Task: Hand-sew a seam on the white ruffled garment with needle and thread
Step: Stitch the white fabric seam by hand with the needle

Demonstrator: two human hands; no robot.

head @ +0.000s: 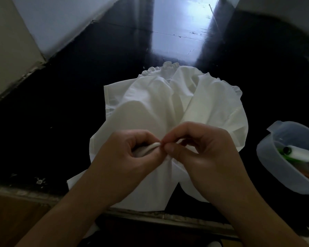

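White cotton, one ruffled garment (161, 104), lies spread on the dark floor (61, 122) before me. My left hand (130, 157) curls round a rolled fold at its near edge; my right hand (200, 152) pinches thumb and forefinger together beside that fold. Needle too small to see. Right of the garment sits one plastic tub (268, 166) holding one white spool (301, 155).

Container (275, 168) cut by right edge

Translucent plastic container (268, 168) on the dark glossy floor (78, 107), pale wall (48, 20) at left.
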